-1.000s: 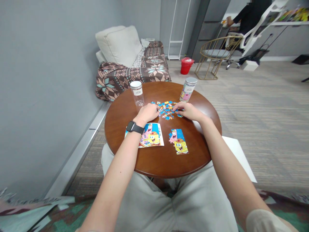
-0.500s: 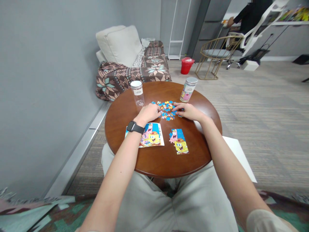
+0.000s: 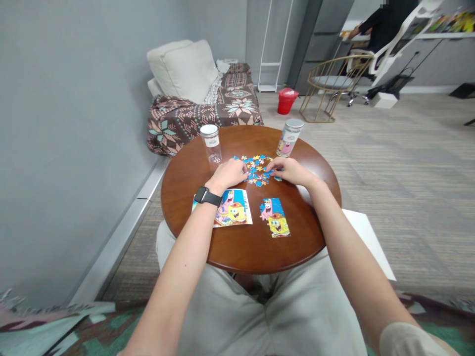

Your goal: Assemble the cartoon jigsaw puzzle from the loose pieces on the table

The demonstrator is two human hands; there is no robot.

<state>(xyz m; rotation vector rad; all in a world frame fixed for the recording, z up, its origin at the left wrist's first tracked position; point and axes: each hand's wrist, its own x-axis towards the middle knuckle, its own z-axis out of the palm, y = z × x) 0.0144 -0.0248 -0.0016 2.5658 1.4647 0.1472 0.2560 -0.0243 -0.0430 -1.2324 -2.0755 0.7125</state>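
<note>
A loose pile of jigsaw pieces [image 3: 257,170], mostly blue with some yellow and pink, lies spread on the round wooden table [image 3: 237,252]. At its left edge rests my left hand [image 3: 230,173], fingers slightly bent and apart, with nothing visible in them. My right hand [image 3: 291,170] touches the pile from the right, thumb and fingers apart, fingertips among the pieces. Nearer to me is a joined puzzle section [image 3: 274,217] showing a pink and a yellow cartoon figure. A printed picture sheet [image 3: 233,210] with the same figures lies partly under my left wrist.
A clear jar [image 3: 212,146] with a white lid stands at the table's back left, a printed jar [image 3: 290,138] at the back right. Behind are a covered sofa [image 3: 237,106], a red bin [image 3: 287,101] and a gold-framed chair [image 3: 326,81]. A person [image 3: 389,29] sits farther off.
My right fingers have drawn in slightly, and some pieces between my hands have shifted and spread. My left hand stays almost in place. The joined section and picture sheet have not moved.
</note>
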